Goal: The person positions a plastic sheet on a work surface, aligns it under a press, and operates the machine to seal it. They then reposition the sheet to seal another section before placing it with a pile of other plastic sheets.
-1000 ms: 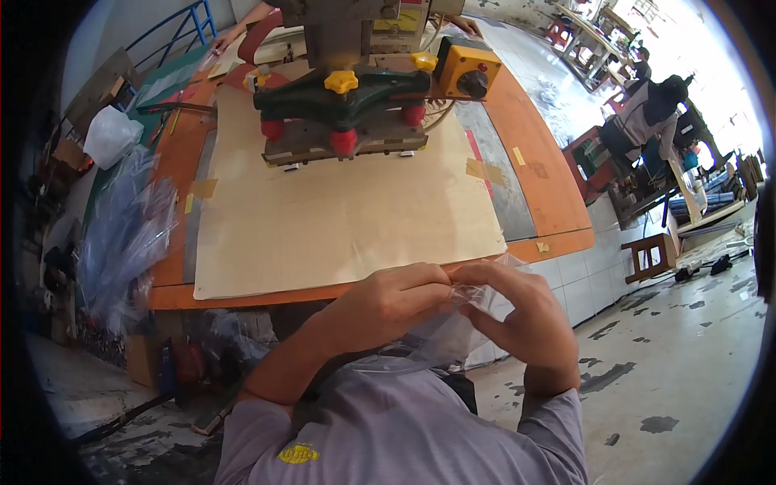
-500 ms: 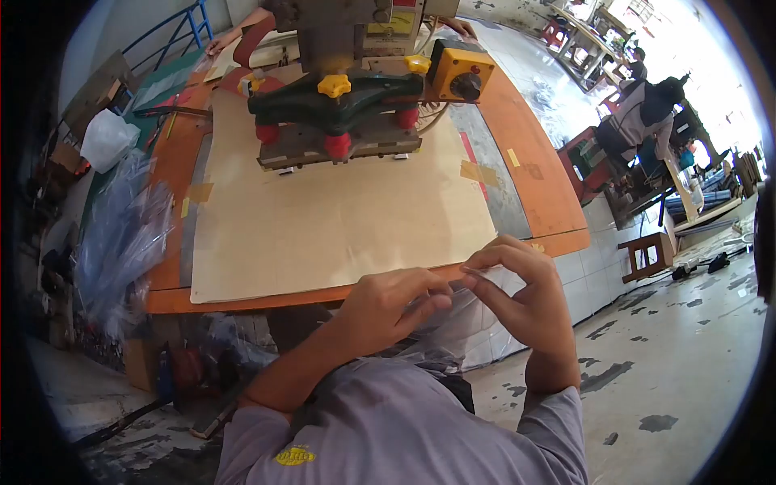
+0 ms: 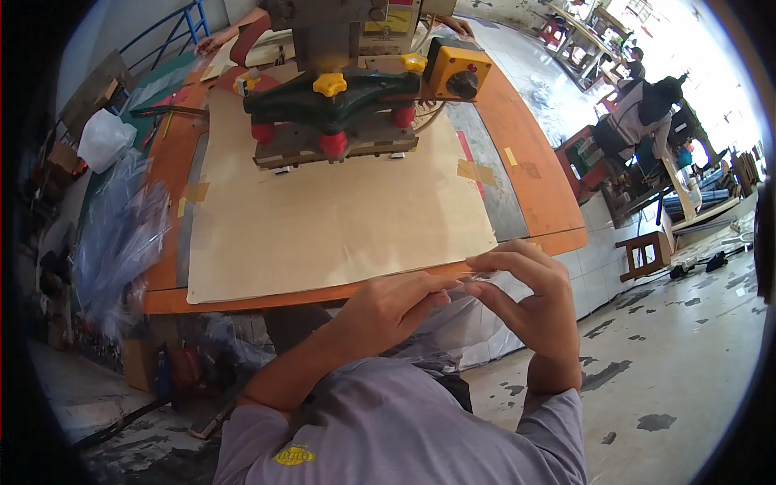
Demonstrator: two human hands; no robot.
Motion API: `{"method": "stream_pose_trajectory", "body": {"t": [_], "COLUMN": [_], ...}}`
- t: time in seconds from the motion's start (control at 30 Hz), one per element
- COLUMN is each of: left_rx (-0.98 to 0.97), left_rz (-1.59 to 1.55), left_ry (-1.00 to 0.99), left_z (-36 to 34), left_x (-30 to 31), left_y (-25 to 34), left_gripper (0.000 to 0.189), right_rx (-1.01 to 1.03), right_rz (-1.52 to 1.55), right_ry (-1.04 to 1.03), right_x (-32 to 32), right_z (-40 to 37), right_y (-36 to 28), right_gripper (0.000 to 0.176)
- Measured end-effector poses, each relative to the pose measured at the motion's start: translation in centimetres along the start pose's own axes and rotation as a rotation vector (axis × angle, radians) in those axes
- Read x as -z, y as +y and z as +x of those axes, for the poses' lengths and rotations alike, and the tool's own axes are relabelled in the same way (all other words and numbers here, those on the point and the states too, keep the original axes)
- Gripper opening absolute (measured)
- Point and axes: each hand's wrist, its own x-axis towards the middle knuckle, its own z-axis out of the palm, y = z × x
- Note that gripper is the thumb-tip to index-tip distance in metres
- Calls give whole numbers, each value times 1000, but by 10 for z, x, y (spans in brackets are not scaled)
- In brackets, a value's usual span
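Note:
Near the table's front edge, my left hand (image 3: pixel 396 305) and my right hand (image 3: pixel 529 297) meet fingertip to fingertip. Both are pinched on thin clear plastic film (image 3: pixel 449 327), which hangs below them over my lap. A small glint of it shows between the fingertips. Just beyond my hands lies a large cream sheet (image 3: pixel 331 230), taped at its sides to the orange worktable (image 3: pixel 550 202). Over the sheet's far part stands a press head (image 3: pixel 335 105) with yellow knobs and red feet.
A yellow control box (image 3: pixel 457 71) is at the press's right side. Crumpled clear plastic sheets (image 3: pixel 121 242) hang at the left. Another person's hand (image 3: pixel 214 42) rests at the table's far left. A co-worker (image 3: pixel 643 121) sits at the right, near a wooden stool (image 3: pixel 645 255).
My right thumb and forefinger have parted slightly, with more of the clear film showing between them. My left fingers have shifted slightly toward the right hand. The view has moved a little.

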Motion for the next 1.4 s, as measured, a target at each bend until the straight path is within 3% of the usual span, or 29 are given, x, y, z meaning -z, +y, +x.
{"method": "stream_pose_trajectory", "body": {"t": [0.97, 1.07, 1.17, 1.27, 1.4], "left_rx": [-167, -7, 371, 383, 408], "left_rz": [123, 62, 4, 64, -17], "left_ry": [70, 25, -78, -96, 38], "left_z": [0, -5, -14, -27, -32], "left_x": [-2, 1, 22, 49, 78], "left_y": [4, 7, 15, -3, -12], "left_gripper": [28, 37, 35, 30, 26], "right_rx": [15, -9, -80, -41, -104], "right_rz": [181, 206, 274, 266, 296], "right_ry": [53, 114, 321, 524, 575], "right_x": [-4, -5, 7, 31, 41], "right_z": [0, 0, -3, 0, 12], "right_y": [12, 14, 27, 44, 63], "right_gripper": [11, 8, 6, 8, 13]}}
